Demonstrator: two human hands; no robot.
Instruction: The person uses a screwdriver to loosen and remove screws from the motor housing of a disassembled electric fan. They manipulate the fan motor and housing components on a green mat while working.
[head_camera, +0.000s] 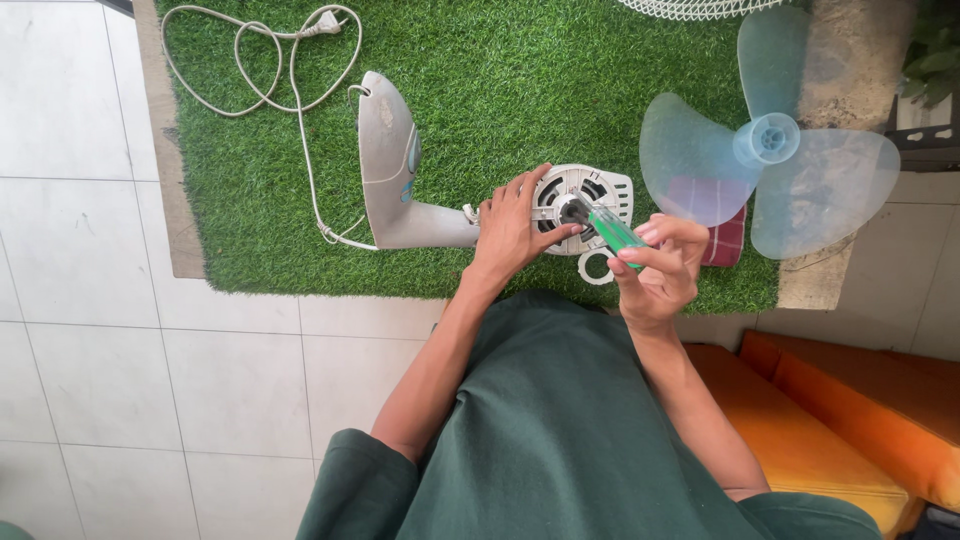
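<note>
A grey fan body (392, 170) lies on the green artificial turf mat (480, 70), its round white motor housing (590, 192) facing up. My left hand (512, 228) rests on the housing's left side, fingers spread over it. My right hand (660, 262) grips a green-handled screwdriver (612, 228), whose tip points into the centre of the motor housing. A small white ring piece (597, 266) lies on the turf just below the housing.
A translucent blue three-blade fan propeller (768, 150) lies at the right, partly over a red checked cloth (727, 240). The white power cord (262, 60) coils at top left. A white wire grille (700, 8) shows at the top edge. Orange cushions (850, 400) sit at lower right; white floor tiles (90, 330) at left.
</note>
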